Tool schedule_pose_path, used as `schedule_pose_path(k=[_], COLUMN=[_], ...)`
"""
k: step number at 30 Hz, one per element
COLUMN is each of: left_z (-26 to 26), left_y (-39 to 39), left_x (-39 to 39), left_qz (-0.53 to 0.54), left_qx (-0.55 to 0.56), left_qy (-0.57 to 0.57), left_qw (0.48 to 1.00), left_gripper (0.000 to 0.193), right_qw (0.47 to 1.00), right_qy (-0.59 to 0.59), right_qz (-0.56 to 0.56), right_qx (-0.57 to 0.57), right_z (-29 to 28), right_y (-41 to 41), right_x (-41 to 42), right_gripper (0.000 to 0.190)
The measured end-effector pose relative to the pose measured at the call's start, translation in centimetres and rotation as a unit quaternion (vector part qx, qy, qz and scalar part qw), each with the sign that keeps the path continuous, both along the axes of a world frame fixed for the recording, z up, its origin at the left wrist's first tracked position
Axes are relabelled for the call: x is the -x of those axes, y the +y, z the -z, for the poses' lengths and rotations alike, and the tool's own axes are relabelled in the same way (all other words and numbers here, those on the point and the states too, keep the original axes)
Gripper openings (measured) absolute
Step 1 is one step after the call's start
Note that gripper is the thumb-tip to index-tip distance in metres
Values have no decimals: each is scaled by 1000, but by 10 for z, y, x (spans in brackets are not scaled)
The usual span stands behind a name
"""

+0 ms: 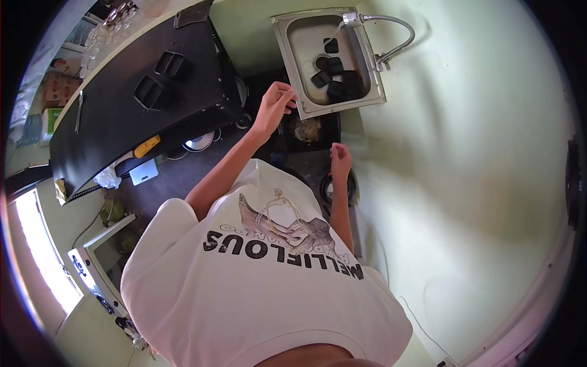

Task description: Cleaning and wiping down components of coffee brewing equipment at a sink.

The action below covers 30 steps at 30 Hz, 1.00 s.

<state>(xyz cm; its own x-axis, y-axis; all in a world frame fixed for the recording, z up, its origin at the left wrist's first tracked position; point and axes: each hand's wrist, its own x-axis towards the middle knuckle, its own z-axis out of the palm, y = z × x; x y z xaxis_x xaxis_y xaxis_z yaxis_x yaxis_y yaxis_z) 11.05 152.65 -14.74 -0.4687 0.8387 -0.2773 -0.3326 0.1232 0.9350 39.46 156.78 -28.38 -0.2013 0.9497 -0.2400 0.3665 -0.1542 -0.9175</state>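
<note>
My left hand (pixel 276 106) is beside the near left corner of a stainless steel sink (pixel 306 109), its fingers loosely bent and nothing visible in them. My right hand (pixel 340 158) hangs lower, near the wall, with its fingers curled in; whether it holds anything small is hidden. Several small black containers (pixel 335 65) lie in the basin around the drain (pixel 321 61). Water runs from the head of a flexible metal faucet (pixel 352 19) at the sink's far right. Two black divided containers (pixel 169 64) (pixel 149 91) sit on the black tabletop (pixel 110 114) at the left.
Below the sink is a black tray or bin (pixel 331 130) with debris in it. A round dark object (pixel 347 187) lies beneath my right arm. Pot lids (pixel 199 141) and a yellow-handled item (pixel 147 146) are under the tabletop. The pale green wall (pixel 458 160) is close on the right.
</note>
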Motion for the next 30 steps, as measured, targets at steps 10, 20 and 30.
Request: schedule_pose_path(k=[10, 20, 30], left_z=[41, 99, 119], left_y=[53, 82, 82], left_x=[40, 69, 82], left_qz=[27, 21, 6], left_qx=[43, 107, 166], left_qy=[-66, -121, -128], left_qw=[997, 987, 978], left_gripper=[19, 21, 17], right_qw=[996, 903, 798], right_qy=[-54, -295, -468], right_qz=[-56, -293, -380], right_qx=[-38, -113, 1], right_z=[-2, 59, 144], right_y=[48, 189, 218], right_x=[67, 176, 216], right_gripper=[13, 27, 36])
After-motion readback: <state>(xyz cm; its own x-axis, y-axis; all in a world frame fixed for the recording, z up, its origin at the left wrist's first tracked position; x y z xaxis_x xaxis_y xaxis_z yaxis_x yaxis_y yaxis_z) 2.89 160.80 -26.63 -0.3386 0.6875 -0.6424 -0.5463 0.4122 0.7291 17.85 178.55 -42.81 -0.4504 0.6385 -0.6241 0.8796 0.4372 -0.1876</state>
